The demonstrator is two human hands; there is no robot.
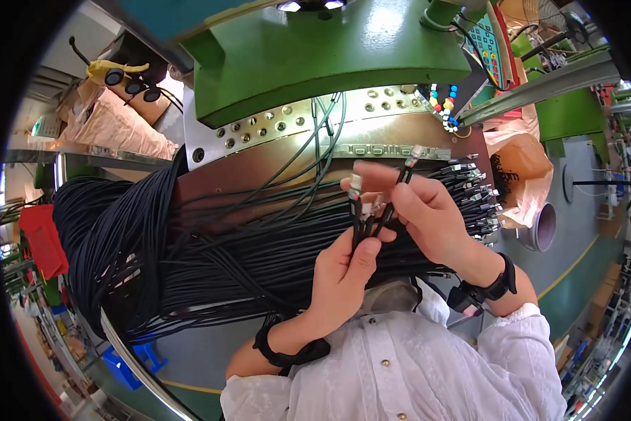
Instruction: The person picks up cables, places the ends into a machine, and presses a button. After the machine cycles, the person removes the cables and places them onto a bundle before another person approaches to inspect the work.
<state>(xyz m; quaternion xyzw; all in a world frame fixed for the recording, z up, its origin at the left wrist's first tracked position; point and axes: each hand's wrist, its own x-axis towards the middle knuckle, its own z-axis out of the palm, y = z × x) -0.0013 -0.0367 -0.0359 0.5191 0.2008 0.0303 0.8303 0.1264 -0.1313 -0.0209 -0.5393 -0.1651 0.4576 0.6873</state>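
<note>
My left hand [345,272] is closed round a few black cables, their pale connector ends [355,186] pointing up past my fingers. Just to its right, my right hand [431,214] pinches one black cable [407,167] below its light-coloured plug, which tilts up and to the right. Under both hands a thick bundle of black cables [224,266] lies across the bench. Many silvery plugs [473,193] are gathered at the bundle's right end. Behind the hands a metal strip with shaped slots [389,151] lies along the green machine's bed.
A green machine head [322,63] overhangs the far side, above a perforated metal plate [266,125]. Several loose cables [308,147] run up under it. At the right are a brown paper bag [519,168] and a beaded string [443,105]; a red bin [43,238] stands left.
</note>
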